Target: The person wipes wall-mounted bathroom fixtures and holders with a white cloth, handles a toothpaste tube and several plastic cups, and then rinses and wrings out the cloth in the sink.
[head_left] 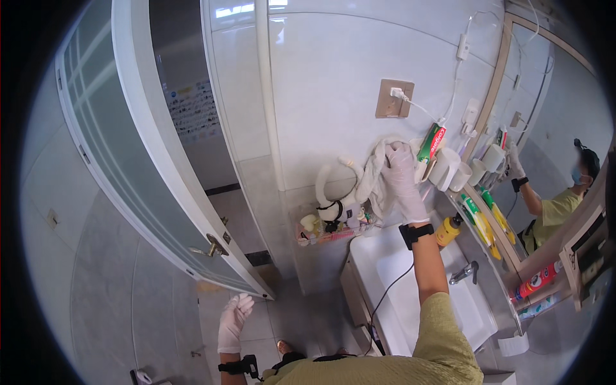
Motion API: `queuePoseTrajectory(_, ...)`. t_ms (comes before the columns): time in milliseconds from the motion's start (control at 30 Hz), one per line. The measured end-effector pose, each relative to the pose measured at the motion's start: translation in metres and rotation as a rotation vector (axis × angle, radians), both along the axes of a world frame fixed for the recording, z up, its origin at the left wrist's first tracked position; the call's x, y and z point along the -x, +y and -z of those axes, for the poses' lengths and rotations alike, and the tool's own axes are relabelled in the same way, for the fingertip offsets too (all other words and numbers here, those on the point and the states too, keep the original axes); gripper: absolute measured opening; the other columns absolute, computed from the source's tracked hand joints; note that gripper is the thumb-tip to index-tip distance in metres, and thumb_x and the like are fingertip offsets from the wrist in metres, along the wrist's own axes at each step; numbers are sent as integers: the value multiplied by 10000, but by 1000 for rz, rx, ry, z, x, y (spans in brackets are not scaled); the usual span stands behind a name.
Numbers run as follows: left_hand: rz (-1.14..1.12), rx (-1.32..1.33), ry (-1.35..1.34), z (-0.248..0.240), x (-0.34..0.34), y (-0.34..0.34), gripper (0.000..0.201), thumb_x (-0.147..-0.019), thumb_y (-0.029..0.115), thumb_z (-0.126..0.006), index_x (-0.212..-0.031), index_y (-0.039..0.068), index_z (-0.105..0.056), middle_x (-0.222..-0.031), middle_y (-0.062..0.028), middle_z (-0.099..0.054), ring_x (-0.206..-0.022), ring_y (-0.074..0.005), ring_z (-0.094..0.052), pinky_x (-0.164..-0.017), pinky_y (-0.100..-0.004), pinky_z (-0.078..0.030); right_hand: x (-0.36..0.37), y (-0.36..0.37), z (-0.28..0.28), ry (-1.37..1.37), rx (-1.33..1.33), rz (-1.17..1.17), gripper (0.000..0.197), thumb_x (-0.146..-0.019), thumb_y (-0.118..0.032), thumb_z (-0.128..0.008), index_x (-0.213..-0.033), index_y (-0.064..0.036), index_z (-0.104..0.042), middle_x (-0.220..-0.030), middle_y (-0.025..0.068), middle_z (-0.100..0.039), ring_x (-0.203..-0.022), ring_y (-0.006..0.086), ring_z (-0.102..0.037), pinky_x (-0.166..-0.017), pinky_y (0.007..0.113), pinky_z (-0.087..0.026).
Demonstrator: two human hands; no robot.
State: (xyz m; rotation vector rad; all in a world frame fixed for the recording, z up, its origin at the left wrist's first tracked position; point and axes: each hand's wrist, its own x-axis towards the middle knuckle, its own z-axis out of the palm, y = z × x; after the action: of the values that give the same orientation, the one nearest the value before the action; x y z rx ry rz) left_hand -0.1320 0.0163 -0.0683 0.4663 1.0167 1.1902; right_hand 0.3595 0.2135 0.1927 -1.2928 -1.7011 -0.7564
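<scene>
**Cloth being pressed to the wall above the sink**

Sink (410, 282) is being leaned over; a white cloth (378, 170) is being pressed against the tiled wall (327, 77) by the right hand (401, 168), fingers closed on it, apparently for wiping. Left hand (235, 316) is being hung low, fingers loosely spread.

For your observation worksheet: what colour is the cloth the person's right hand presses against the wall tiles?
The cloth is white or off-white, seen in the head view.

Right grip (403, 168) raised and closed; left grip (234, 319) low, fingers loose.
</scene>
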Motion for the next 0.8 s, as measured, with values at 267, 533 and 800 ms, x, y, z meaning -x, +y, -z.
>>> queuePoseTrajectory(267, -16, -49, -41, 0, 0, 2, 332, -970, 292, -422, -1124, 21, -537, -995, -100, -646, -876, -210, -637, -717, -334, -510, 4, -17, -5, -325, 43, -92, 300, -673, -138, -664, -963, -78, -615, -916, 101, -545, -875, 289, -524, -752, 405, -452)
queuePoseTrajectory(533, 22, -84, -82, -10, -11, 5, 344, -969, 290, -432, -1131, 1, -525, -979, -98, -641, -874, -205, -631, -731, -322, -503, -1, -14, 4, -362, 49, -75, 305, -714, -172, -659, -1002, -82, -610, -954, 95, -542, -888, 277, -526, -743, 406, -456)
queuePoseTrajectory(800, 75, -65, -82, -15, -27, 17, 330, -973, 274, -423, -1120, -3, -525, -982, -108, -641, -874, -212, -636, -733, -323, -507, 6, -27, 43, 763, -18, -490, 291, -767, -147, -629, -1029, -28, -588, -968, 153, -547, -943, 350, -508, -830, 416, -417)
